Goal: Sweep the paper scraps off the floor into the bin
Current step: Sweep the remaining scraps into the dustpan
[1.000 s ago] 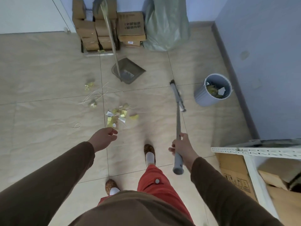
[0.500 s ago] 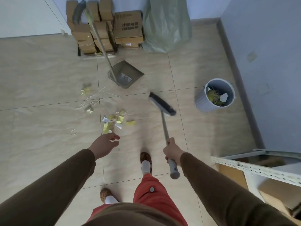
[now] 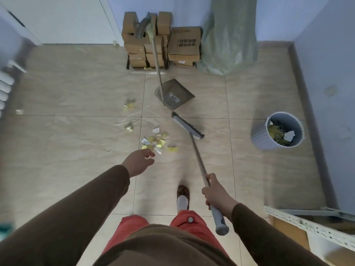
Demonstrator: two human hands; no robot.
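Note:
My right hand (image 3: 216,193) grips the long handle of a grey broom (image 3: 187,128), whose head rests on the tiles just right of a heap of yellow and white paper scraps (image 3: 158,143). More scraps (image 3: 129,106) and thin strips lie farther left. My left hand (image 3: 138,162) hovers empty over the near edge of the heap, fingers loosely curled. An upright grey dustpan (image 3: 173,95) with a tall handle stands beyond the broom head. The round grey bin (image 3: 278,131), holding scraps, sits by the right wall.
Stacked cardboard boxes (image 3: 184,46) and a green plastic sack (image 3: 228,37) stand against the far wall. A white metal shelf frame (image 3: 307,223) with a box under it juts in at the lower right. My feet (image 3: 182,196) stand on the tiles below the heap.
The broom head has swung left from near the bin and turned broadside, coming down beside the scrap heap. My left hand has stayed near the heap. The view has pulled back.

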